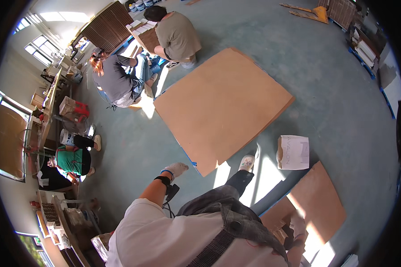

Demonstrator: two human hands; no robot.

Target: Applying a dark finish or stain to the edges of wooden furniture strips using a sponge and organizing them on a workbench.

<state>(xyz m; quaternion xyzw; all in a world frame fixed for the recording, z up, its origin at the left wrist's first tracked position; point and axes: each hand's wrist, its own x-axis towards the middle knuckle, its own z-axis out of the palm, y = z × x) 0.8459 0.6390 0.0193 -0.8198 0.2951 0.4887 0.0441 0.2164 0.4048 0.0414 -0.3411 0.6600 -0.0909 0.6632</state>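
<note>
My left hand [177,170], in a white glove with a black strap at the wrist, hangs over the floor near the near corner of a large brown sheet [223,102]. Its fingers look loosely apart, and nothing shows in them. Low on the right, my right hand [298,224], also gloved, is over a smaller brown sheet [321,196]. A brown, rough-looking piece [280,232] shows beside that hand; whether the hand grips it is unclear, since its fingers blend into shadow and bright light.
A white-sided carton [294,152] stands right of my foot. Two people [118,80] [177,35] crouch beyond the large sheet by a box [145,38] of white pieces. Another person in green [71,159] sits at left near a fan [75,123]. A yellow pallet jack [314,12] stands far right.
</note>
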